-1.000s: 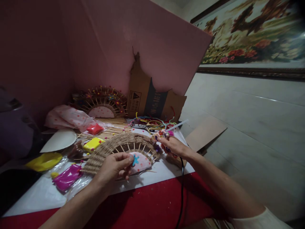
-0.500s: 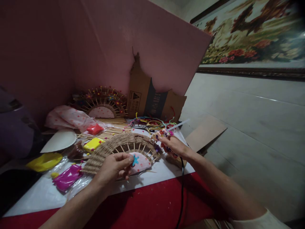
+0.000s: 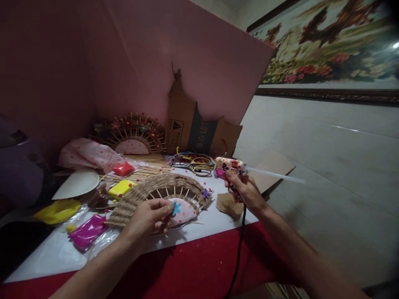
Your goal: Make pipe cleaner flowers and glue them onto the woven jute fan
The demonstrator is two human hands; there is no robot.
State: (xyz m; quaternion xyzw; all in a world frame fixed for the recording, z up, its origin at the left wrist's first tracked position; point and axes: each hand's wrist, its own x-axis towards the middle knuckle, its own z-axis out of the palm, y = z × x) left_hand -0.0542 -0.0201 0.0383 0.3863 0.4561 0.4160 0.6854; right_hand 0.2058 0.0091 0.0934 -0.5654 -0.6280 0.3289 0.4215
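Steadying the fan [image 3: 146,192] flat on the table [image 3: 215,222], the left hand [image 3: 149,219] pinches its pink centre in a narrow grip, while the right hand [image 3: 246,192] has its grip wrapped round a glue gun [image 3: 229,165], held just clear of the weave.

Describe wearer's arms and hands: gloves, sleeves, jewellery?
Left hand and right hand are bare: no gloves, no rings or watch visible in the dim light. Both forearms are uncovered as far as the frame shows; no sleeve in view.
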